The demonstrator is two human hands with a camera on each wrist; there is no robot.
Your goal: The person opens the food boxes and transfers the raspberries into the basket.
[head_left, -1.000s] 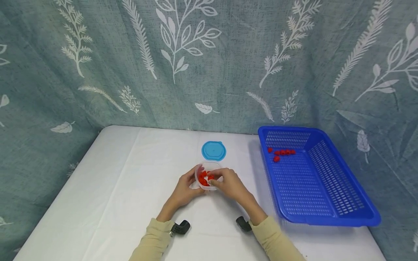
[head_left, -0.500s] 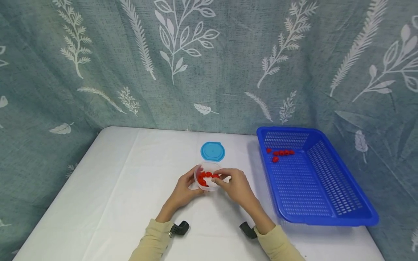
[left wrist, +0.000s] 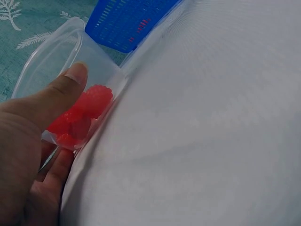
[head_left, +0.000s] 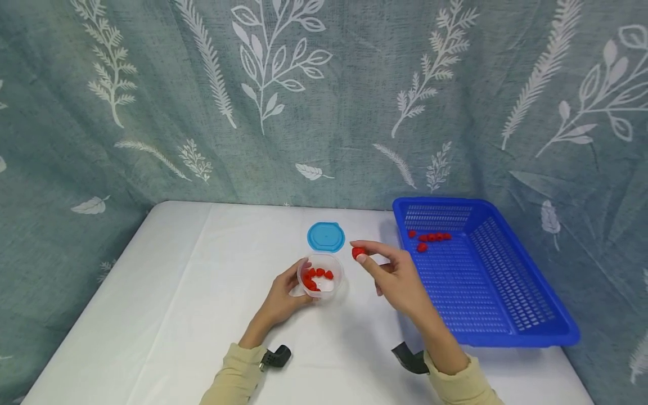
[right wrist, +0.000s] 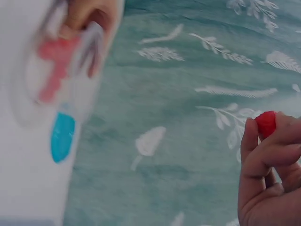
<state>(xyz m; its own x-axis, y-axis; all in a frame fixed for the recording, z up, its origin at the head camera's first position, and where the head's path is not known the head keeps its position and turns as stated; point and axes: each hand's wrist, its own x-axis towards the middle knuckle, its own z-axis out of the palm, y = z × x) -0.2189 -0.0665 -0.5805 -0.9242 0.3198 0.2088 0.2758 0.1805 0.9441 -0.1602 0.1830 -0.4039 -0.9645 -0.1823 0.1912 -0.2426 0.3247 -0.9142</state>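
My left hand [head_left: 280,295] grips a small clear plastic container [head_left: 330,262] from its left side on the white table. In the left wrist view the thumb lies along the container's wall, fingers on the other side. Several red raspberries [head_left: 310,281] lie inside, mostly toward the left. Between thumb and fingertips my right hand [head_left: 400,278] pinches one raspberry [head_left: 358,252], held up right of the container. The right wrist view shows this same raspberry [right wrist: 266,123] at the fingertips.
A blue round lid [head_left: 325,237] lies just behind the container. At the right stands a large blue plastic basket [head_left: 481,304], with several raspberries [head_left: 431,237] near its far left corner. A green leaf-patterned curtain [head_left: 354,112] hangs behind the table [head_left: 217,253].
My right hand has lifted a raspberry out of the container and moved right and away with it, toward the basket. The left hand stays on the container. The head view has shifted slightly.
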